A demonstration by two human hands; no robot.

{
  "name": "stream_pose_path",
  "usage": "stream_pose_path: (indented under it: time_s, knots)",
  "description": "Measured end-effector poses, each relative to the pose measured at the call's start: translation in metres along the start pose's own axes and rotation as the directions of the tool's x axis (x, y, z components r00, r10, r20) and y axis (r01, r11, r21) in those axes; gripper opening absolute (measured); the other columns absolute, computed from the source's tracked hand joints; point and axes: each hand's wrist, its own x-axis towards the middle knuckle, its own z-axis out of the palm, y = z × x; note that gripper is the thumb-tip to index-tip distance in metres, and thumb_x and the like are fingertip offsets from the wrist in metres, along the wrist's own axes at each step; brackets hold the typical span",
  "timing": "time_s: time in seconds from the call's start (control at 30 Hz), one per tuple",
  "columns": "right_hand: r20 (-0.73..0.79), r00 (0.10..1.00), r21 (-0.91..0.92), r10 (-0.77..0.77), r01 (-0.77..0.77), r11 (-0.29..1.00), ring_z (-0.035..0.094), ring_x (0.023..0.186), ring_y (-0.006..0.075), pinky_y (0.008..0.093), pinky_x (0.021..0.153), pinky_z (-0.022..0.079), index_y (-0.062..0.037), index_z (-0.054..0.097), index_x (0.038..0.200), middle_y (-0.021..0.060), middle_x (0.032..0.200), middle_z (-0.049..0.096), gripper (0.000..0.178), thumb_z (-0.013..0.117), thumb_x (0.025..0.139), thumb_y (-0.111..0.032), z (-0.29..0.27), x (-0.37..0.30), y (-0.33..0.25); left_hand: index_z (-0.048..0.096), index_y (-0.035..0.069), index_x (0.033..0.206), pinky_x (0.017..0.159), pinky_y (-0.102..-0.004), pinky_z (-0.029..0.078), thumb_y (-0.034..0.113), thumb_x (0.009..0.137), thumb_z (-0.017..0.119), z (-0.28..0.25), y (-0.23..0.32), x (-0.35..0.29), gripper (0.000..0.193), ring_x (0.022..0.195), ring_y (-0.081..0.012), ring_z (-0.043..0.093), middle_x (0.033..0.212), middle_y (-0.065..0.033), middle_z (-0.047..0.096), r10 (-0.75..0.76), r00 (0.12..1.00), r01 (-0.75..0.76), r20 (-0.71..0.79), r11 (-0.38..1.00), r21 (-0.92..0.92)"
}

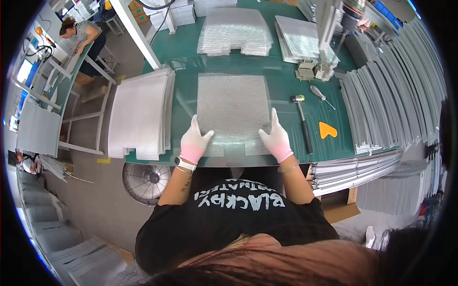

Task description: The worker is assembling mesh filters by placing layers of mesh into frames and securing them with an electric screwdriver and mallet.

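A grey mesh sheet point(233, 102) with a notched near edge lies flat on the green table in front of me. Both my hands wear white gloves with pink cuffs. Along its left side, my left hand point(195, 139) rests with index finger stretched away from me and thumb pointing inward over the mesh. My right hand point(275, 137) mirrors this at the right side, thumb and index finger spread apart. The remaining fingers of both hands are mostly hidden. A mallet point(304, 124) with a black handle lies right of my right hand, near a screwdriver point(322, 97) and a yellow-orange scraper point(327, 130).
Stacked mesh sheets stand at the left point(138, 112), far middle point(235, 31) and far right point(303, 38). Rows of grey panels point(391, 95) line the right side. A white post point(138, 35) rises at the far left. A floor fan point(147, 181) stands below; another person point(88, 40) works at a far-left bench.
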Motion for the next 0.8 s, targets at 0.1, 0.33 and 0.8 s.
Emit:
stream_pose_path:
  time_s: [0.1, 0.33, 0.8]
  knots:
    - [-0.020, 1.000, -0.001, -0.021, 0.021, 1.000, 0.060, 0.112, 0.0419, 0.0437, 0.096, 0.049, -0.0052, 0.016, 0.155, 0.0266, 0.133, 0.054, 0.089, 0.067, 0.084, -0.022, 0.006, -0.001, 0.004, 0.032, -0.002, 0.145, 0.088, -0.0453, 0.051, 0.037, 0.084, 0.073, 0.001, -0.004, 0.001, 0.083, 0.104, -0.0422, 0.063, 0.116, -0.0270, 0.063, -0.021, 0.999, 0.021, 0.049, 1.000, 0.006]
    - [-0.071, 0.989, -0.127, -0.127, 0.117, 0.985, 0.061, 0.109, 0.0393, 0.0433, 0.092, 0.051, -0.0067, 0.023, 0.153, 0.0239, 0.126, 0.057, 0.083, 0.067, 0.085, -0.024, 0.015, 0.000, 0.016, 0.030, -0.001, 0.147, 0.087, -0.0447, 0.051, 0.040, 0.085, 0.071, 0.010, -0.012, 0.002, 0.085, 0.104, -0.0417, 0.063, 0.118, -0.0270, 0.063, -0.008, 1.000, 0.006, 0.029, 0.999, 0.048]
    - [-0.044, 0.985, -0.150, -0.166, 0.157, 0.976, 0.061, 0.107, 0.0386, 0.0436, 0.088, 0.052, -0.0092, 0.039, 0.143, 0.0198, 0.127, 0.054, 0.063, 0.065, 0.089, -0.030, 0.017, -0.002, 0.021, 0.031, 0.000, 0.147, 0.086, -0.0441, 0.052, 0.041, 0.084, 0.072, 0.011, -0.013, 0.000, 0.085, 0.102, -0.0405, 0.064, 0.115, -0.0247, 0.064, -0.034, 0.999, 0.033, 0.025, 0.998, 0.052]
